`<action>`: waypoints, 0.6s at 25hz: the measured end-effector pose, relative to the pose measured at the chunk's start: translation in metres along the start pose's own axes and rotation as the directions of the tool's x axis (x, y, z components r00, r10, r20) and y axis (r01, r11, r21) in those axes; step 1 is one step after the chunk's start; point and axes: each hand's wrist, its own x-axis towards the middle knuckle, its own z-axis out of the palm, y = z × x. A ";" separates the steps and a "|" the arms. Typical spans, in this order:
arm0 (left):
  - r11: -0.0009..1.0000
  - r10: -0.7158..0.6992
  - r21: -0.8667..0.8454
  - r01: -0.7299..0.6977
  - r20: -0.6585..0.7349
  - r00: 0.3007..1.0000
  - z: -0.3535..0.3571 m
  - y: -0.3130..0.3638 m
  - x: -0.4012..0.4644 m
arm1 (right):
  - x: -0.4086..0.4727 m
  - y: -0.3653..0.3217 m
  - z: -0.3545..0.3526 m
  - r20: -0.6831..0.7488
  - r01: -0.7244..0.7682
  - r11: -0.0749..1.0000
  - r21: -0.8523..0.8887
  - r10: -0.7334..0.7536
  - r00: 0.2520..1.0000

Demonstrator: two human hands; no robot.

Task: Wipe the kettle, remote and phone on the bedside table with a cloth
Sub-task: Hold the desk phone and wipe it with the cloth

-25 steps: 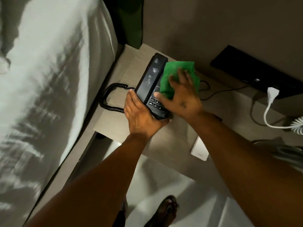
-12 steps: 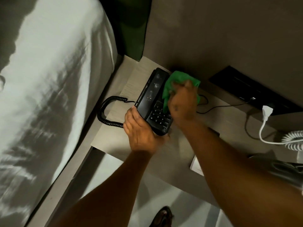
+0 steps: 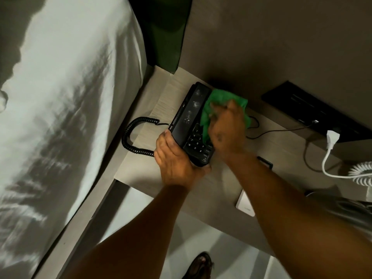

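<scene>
A black desk phone (image 3: 189,119) with a coiled black cord (image 3: 130,135) sits on the light wooden bedside table (image 3: 141,170). My left hand (image 3: 173,162) grips the phone's near end. My right hand (image 3: 227,129) presses a bunched green cloth (image 3: 215,103) onto the right part of the phone, above the keypad. A white remote (image 3: 244,204) lies near the table's front edge, partly hidden under my right forearm. At the far right a grey, dim shape that may be the kettle (image 3: 346,206) shows only in part.
A bed with a white sheet (image 3: 60,117) runs along the left. A black wall panel (image 3: 314,111) holds a white plug (image 3: 332,137) with a coiled white cord (image 3: 360,172). A thin black cable (image 3: 281,131) crosses the table. A foot (image 3: 199,264) stands on the pale floor below.
My right hand has bunched the cloth, drawn it toward the keypad, then pushed it back up the phone's right side. My left hand keeps its grip; the view has shifted slightly.
</scene>
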 end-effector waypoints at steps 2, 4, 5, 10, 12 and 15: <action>1.000 0.001 0.023 -0.002 0.006 1.000 -0.001 0.001 0.000 | 0.034 0.003 -0.004 -0.033 -0.092 0.996 0.013 0.092 0.995; 1.000 0.004 0.027 -0.004 0.010 1.000 -0.001 0.001 -0.001 | 0.030 0.004 -0.002 -0.030 -0.115 0.993 0.029 0.115 0.993; 1.000 0.002 0.019 -0.002 0.005 1.000 0.000 0.002 -0.001 | 0.011 0.002 0.000 -0.010 -0.083 0.996 0.021 0.083 0.997; 1.000 0.022 -0.022 -0.021 0.015 1.000 -0.001 0.001 -0.002 | -0.056 0.001 -0.001 0.046 0.111 0.988 -0.111 -0.106 0.993; 1.000 0.006 -0.001 -0.006 0.018 1.000 -0.002 0.000 -0.001 | -0.022 0.010 -0.002 0.048 0.072 0.990 -0.123 -0.067 0.997; 1.000 0.001 0.018 -0.002 0.025 1.000 -0.003 0.001 -0.002 | 0.021 0.017 -0.003 0.052 -0.062 0.997 0.052 0.059 0.997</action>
